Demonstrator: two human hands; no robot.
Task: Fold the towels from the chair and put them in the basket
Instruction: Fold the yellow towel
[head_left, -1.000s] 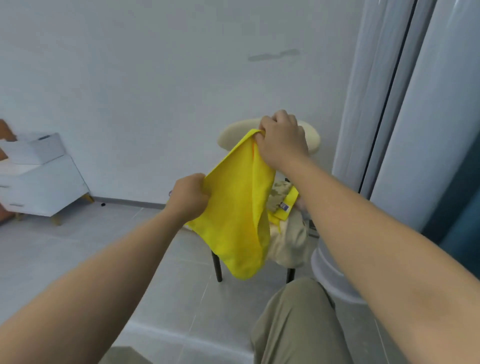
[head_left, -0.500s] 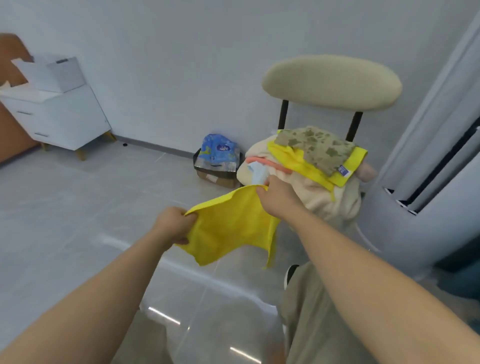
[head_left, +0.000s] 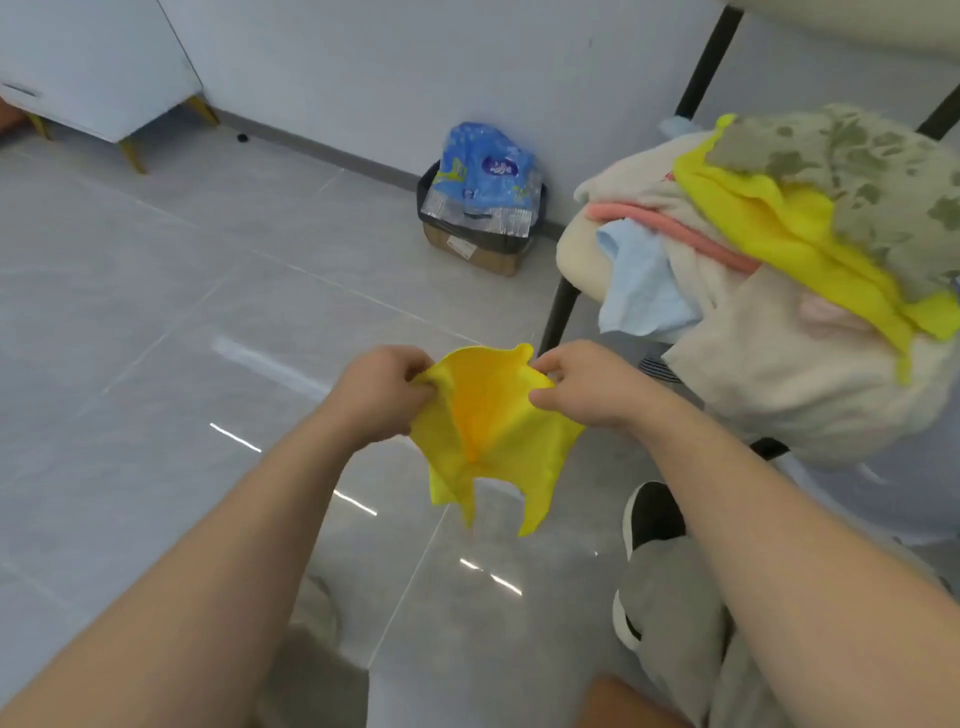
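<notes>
Well, at the right of the frame the chair (head_left: 574, 260) carries a heap of towels (head_left: 789, 374) (blue, pink, cream, yellow and a patterned one), while the yellow towel (head_left: 488, 431) hangs in mid-air at centre, above the floor (head_left: 156, 312). It looks light, thin and limp, so it will likely sag unless taken by its corners. Both the left hand (head_left: 382, 392) and the right hand (head_left: 587, 387) pinch its top edge, fingers curled round the cloth; no basket shows.
</notes>
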